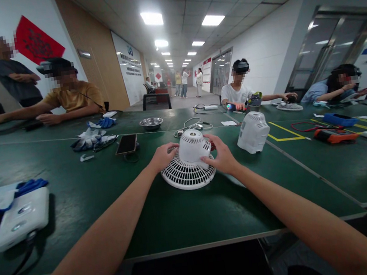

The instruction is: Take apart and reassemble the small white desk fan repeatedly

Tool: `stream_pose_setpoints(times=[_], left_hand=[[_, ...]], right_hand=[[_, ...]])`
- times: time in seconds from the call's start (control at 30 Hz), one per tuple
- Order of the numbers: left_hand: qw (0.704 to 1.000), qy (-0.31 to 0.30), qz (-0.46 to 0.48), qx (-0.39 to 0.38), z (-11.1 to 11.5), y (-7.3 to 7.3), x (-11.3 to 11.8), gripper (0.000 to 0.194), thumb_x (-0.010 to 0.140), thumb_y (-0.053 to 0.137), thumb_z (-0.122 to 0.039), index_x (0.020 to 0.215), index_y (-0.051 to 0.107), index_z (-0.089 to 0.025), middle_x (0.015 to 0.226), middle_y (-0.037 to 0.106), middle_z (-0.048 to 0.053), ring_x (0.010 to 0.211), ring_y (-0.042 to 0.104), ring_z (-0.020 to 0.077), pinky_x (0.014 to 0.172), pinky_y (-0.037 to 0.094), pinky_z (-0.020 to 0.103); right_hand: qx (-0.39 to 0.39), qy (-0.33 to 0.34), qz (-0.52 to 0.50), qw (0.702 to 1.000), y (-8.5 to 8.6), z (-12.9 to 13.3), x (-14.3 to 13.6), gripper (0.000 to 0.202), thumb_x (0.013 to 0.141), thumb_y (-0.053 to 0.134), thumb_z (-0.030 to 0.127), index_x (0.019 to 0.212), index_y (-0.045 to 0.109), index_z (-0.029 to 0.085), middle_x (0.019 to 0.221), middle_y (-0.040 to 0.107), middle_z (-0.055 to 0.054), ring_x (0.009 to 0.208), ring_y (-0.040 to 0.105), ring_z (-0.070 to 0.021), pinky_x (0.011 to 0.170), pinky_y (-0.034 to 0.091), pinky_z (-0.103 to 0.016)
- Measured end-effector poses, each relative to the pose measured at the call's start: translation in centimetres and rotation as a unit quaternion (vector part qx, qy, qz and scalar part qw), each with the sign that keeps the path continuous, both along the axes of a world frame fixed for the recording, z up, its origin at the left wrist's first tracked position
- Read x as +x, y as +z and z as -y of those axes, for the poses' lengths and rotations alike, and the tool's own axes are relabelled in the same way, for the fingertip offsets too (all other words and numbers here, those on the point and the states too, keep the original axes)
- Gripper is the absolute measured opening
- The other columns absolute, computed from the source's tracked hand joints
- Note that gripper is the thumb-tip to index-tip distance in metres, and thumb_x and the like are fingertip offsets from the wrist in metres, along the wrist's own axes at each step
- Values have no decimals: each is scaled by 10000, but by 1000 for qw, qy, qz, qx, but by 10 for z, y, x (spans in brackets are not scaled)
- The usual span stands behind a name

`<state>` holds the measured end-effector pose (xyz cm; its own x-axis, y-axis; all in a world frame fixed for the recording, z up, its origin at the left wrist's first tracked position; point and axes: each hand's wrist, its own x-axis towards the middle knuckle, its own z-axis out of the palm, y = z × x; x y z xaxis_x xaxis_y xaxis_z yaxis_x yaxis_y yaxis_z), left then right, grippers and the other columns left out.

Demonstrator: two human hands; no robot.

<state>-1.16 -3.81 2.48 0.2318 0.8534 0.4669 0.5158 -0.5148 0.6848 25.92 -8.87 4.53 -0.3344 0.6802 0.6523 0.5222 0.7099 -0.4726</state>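
A white fan head lies grille-down on the green table in front of me. Its slotted motor cover points up, and the round grille spreads beneath it. On the left side, the fingers of my left hand curl in against the cover and the grille's edge. My right hand grips the cover from the right, thumb low on its near side and fingers behind, partly hidden. Further right stands a separate white fan base with vent slots, touched by neither hand.
Behind the fan lie a white cable and a metal bowl. To the left are a phone, work gloves and a white power box. An orange multimeter lies right. Other people sit around the table.
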Motion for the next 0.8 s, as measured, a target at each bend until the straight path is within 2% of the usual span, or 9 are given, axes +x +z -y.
stream_pose_setpoints(times=[0.13, 0.27, 0.37, 0.5, 0.67, 0.8], left_hand=[[997, -61, -50, 26, 10, 8, 4, 371, 880, 506, -345, 1173, 666, -182, 1189, 693, 81, 1113, 619, 267, 1015, 424, 411], [991, -112, -69, 35, 22, 18, 8, 495, 889, 506, -476, 1265, 582, -162, 1209, 669, 113, 1086, 625, 272, 965, 452, 416], [989, -92, -107, 46, 27, 23, 10, 593, 805, 597, -577, 1208, 597, -143, 1160, 663, 145, 1026, 628, 293, 898, 472, 426], [986, -75, -142, 50, 28, 27, 12, 638, 718, 658, -642, 1117, 635, -145, 1093, 652, 143, 972, 614, 290, 833, 477, 422], [982, -79, -166, 38, 29, 30, 15, 651, 701, 657, -668, 1072, 651, -133, 1045, 635, 139, 910, 602, 274, 766, 472, 391], [981, -74, -178, 35, 31, 32, 16, 640, 717, 629, -681, 1042, 651, -130, 1000, 634, 133, 869, 596, 267, 742, 463, 380]], right_hand=[[-3, -1, 1, 1000, -4, -6, 4, 752, 726, 720, 351, 1401, 409, 237, 1254, 544, -109, 1019, 557, -272, 902, 488, -463], [-75, 33, -13, 997, -8, -8, 6, 817, 767, 696, 359, 1475, 299, 267, 1366, 515, -106, 1124, 565, -286, 936, 492, -473], [-128, 53, -22, 990, -7, -6, 7, 861, 768, 715, 403, 1493, 266, 280, 1299, 579, -97, 1069, 615, -281, 924, 508, -485], [-130, 76, -18, 988, -3, -5, 10, 828, 746, 745, 413, 1457, 349, 260, 1260, 608, -95, 1066, 625, -288, 932, 508, -493], [-125, 82, -12, 989, -1, -3, 10, 807, 743, 749, 400, 1440, 374, 239, 1278, 607, -99, 1099, 615, -293, 938, 504, -482], [-127, 60, -14, 990, -1, -2, 7, 817, 735, 762, 429, 1430, 376, 241, 1262, 617, -101, 1086, 623, -283, 952, 495, -484]])
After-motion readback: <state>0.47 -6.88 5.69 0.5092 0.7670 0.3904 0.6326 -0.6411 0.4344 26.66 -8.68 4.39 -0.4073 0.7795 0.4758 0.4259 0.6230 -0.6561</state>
